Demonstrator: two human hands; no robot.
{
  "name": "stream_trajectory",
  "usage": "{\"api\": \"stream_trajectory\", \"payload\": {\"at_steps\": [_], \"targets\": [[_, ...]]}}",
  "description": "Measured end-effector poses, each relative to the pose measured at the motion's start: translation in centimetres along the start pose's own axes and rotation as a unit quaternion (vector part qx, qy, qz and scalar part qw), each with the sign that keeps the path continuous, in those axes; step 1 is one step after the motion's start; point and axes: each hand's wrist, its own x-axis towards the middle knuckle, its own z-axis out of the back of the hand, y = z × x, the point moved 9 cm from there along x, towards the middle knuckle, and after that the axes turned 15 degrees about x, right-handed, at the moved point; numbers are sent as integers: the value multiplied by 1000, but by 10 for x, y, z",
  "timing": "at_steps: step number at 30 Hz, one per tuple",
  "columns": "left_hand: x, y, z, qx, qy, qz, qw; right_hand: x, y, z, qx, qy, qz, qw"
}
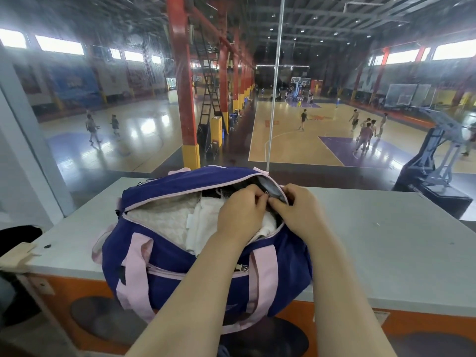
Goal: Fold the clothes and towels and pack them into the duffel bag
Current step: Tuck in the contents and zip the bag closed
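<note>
A purple duffel bag (pixel 180 274) with pink straps and pink zip trim lies on a grey counter (pixel 373 243). Its top zip stands open, showing white folded towels (pixel 180 217) inside and something dark further back. My left hand (pixel 242 215) pinches the small metal zip pull (pixel 266 193) at the bag's right end. My right hand (pixel 296 210) grips the bag's edge right beside it, fingers curled on the fabric. Both forearms reach over the bag's front.
The counter ends at a glass wall (pixel 334 99) just behind the bag, overlooking basketball courts with people. A dark object (pixel 20 233) and a beige piece (pixel 18 253) sit at the counter's left end. The counter front is orange.
</note>
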Motion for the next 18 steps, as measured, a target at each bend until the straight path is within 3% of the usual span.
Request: {"api": "stream_trajectory", "payload": {"at_steps": [12,18], "targets": [[1,5,12,134,-57,-3,989,-6,-1,9,-64,-82,-72,992],[-8,36,35,147,-32,25,988,-8,-3,11,-93,-90,-97,987]]}}
